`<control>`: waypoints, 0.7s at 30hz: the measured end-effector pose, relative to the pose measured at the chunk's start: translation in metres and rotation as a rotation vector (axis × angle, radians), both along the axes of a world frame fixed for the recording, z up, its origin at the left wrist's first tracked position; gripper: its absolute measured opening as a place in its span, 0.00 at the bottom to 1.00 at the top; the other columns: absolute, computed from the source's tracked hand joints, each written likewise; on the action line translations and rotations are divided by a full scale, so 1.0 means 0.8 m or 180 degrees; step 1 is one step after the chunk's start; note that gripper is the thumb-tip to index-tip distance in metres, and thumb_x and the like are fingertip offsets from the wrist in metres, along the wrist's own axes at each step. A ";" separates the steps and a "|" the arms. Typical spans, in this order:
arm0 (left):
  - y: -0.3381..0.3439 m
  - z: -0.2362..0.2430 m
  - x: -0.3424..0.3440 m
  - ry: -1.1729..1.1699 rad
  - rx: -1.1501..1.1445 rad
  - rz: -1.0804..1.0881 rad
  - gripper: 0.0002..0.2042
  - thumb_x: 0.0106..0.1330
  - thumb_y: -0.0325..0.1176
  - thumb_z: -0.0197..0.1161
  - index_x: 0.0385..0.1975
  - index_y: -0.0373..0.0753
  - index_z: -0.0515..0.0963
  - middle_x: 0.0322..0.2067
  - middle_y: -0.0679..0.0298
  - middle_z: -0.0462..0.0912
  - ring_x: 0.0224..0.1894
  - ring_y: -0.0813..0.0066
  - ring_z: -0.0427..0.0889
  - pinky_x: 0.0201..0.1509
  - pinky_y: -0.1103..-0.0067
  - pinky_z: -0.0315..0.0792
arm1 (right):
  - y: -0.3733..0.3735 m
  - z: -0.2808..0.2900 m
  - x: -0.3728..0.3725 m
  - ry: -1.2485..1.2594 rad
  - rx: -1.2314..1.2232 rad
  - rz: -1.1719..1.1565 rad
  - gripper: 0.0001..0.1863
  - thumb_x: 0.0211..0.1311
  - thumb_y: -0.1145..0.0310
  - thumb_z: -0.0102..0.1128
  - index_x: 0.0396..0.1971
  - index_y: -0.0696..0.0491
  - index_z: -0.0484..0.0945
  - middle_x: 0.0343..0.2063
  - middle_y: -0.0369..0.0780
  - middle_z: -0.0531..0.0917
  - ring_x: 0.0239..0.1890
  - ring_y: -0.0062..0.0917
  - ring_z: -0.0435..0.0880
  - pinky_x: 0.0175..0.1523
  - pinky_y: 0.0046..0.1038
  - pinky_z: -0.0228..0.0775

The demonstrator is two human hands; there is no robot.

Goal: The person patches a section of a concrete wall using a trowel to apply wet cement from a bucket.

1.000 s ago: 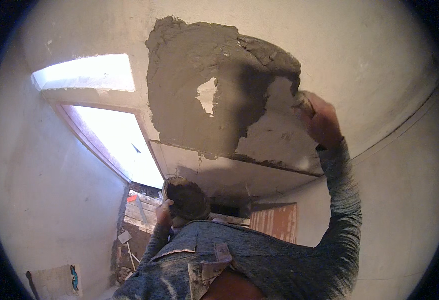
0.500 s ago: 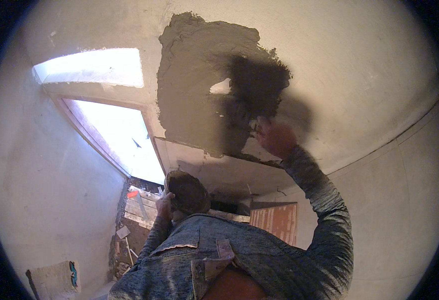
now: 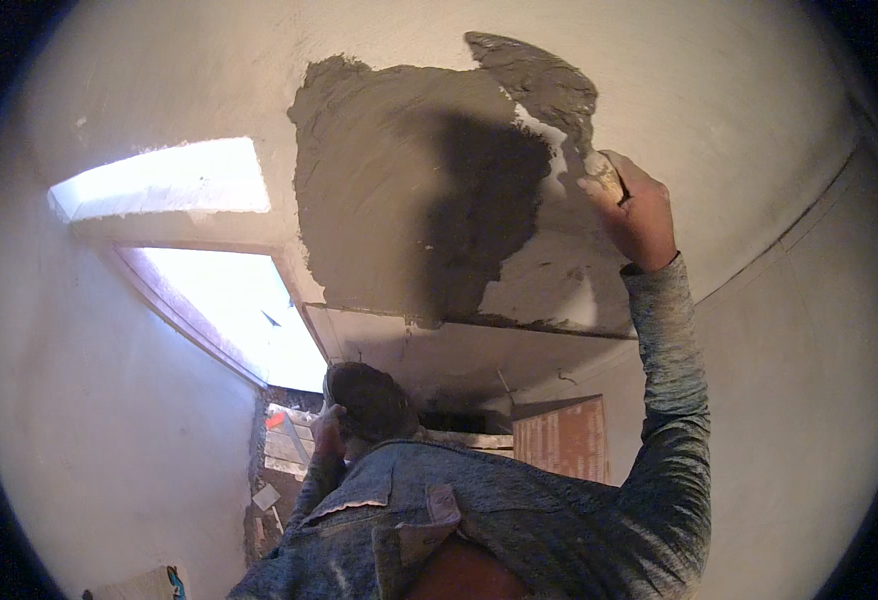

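My right hand (image 3: 639,215) is closed around the pale handle of a trowel (image 3: 607,182); its blade (image 3: 539,80), coated in grey mortar, reaches up and left over the upper right edge of a wet grey mortar patch (image 3: 359,190) on the pale wall (image 3: 719,120). A dark shadow lies across the patch. Low in the middle, my left hand (image 3: 329,430) grips the left side of a round container of mortar (image 3: 371,400).
Two bright openings (image 3: 179,175) sit in the wall at left, above one another. Below are boards (image 3: 284,450) and rubble with scattered tools. A reddish panel (image 3: 559,440) stands at lower right; a plain side wall (image 3: 99,420) curves along the left.
My right hand has risen and moved right from the patch's lower part, bringing the trowel to the upper right. The white gap in the patch's middle is now covered with mortar.
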State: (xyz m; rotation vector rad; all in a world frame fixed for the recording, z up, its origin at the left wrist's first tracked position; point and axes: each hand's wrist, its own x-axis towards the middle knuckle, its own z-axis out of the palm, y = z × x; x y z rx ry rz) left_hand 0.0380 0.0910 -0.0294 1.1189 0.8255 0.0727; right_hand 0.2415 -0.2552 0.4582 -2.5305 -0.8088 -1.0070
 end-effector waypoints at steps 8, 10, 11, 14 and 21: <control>-0.007 0.016 0.006 -0.0431 -0.0144 -0.0142 0.09 0.49 0.32 0.63 0.28 0.36 0.76 0.23 0.65 0.75 0.21 0.70 0.76 0.24 0.74 0.73 | -0.055 -0.104 -0.011 0.0279 0.0413 0.0174 0.17 0.53 0.63 0.65 0.41 0.55 0.77 0.30 0.46 0.82 0.31 0.39 0.83 0.38 0.33 0.75; -0.006 0.004 0.011 -0.0309 -0.0089 -0.0138 0.09 0.50 0.32 0.63 0.28 0.37 0.76 0.23 0.65 0.75 0.21 0.71 0.76 0.24 0.74 0.73 | -0.057 -0.129 -0.009 0.0425 0.0326 0.0105 0.17 0.52 0.64 0.66 0.40 0.56 0.77 0.30 0.47 0.82 0.30 0.38 0.84 0.37 0.34 0.75; -0.013 0.023 0.018 0.0029 -0.0289 0.0011 0.09 0.50 0.32 0.64 0.29 0.37 0.76 0.23 0.65 0.75 0.21 0.72 0.76 0.24 0.75 0.73 | -0.059 -0.144 -0.004 0.0436 0.0323 0.0111 0.17 0.52 0.64 0.66 0.40 0.56 0.77 0.30 0.48 0.82 0.30 0.39 0.83 0.37 0.34 0.75; -0.023 0.026 0.017 -0.0219 -0.0244 0.0003 0.08 0.50 0.31 0.63 0.28 0.37 0.76 0.23 0.65 0.75 0.21 0.72 0.76 0.24 0.75 0.73 | -0.057 -0.151 -0.001 0.0515 0.0235 0.0060 0.16 0.52 0.64 0.66 0.39 0.56 0.77 0.30 0.48 0.82 0.30 0.39 0.83 0.37 0.35 0.75; -0.039 0.034 0.023 -0.0067 -0.0516 -0.0061 0.08 0.50 0.32 0.63 0.27 0.36 0.75 0.22 0.64 0.74 0.21 0.72 0.74 0.24 0.75 0.71 | -0.113 -0.148 0.013 0.0173 -0.0038 -0.0543 0.15 0.52 0.68 0.66 0.38 0.57 0.77 0.29 0.47 0.82 0.30 0.39 0.83 0.37 0.34 0.75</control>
